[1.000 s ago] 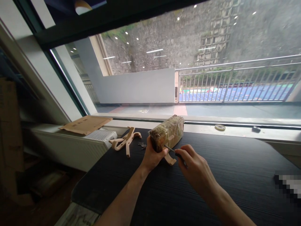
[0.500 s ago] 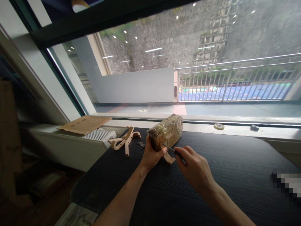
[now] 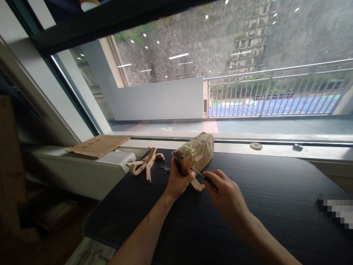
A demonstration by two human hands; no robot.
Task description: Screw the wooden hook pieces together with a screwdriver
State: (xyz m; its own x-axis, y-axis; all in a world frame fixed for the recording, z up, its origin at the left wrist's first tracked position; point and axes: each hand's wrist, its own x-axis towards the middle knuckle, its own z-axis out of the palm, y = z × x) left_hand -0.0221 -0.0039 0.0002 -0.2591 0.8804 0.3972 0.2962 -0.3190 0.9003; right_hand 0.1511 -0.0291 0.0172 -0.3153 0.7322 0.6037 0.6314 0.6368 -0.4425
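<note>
A block wrapped in clear plastic film [image 3: 196,150] lies on the dark table, brownish-green underneath. My left hand [image 3: 177,181] is closed around its near end, the thumb pressing by a curved wooden piece [image 3: 198,185] on the block's side. In my right hand [image 3: 226,189] is a screwdriver [image 3: 209,180], gripped by its dark handle. Its metal shaft points left, with the tip at the wooden piece close to my left thumb. Left of the block, several curved wooden pieces [image 3: 149,166] lie in a heap beside several small screws [image 3: 166,169].
The black table [image 3: 261,206] stands against a window sill. On the sill rest a roll of tape [image 3: 256,146] and a small dark object [image 3: 297,147]. A brown cardboard envelope [image 3: 98,145] lies on the radiator [image 3: 82,176] at left. A pixelated patch covers something at the right edge.
The view has shifted very slightly. Both hands stay at the block, and the screwdriver remains against the wooden piece with hardly any visible movement.
</note>
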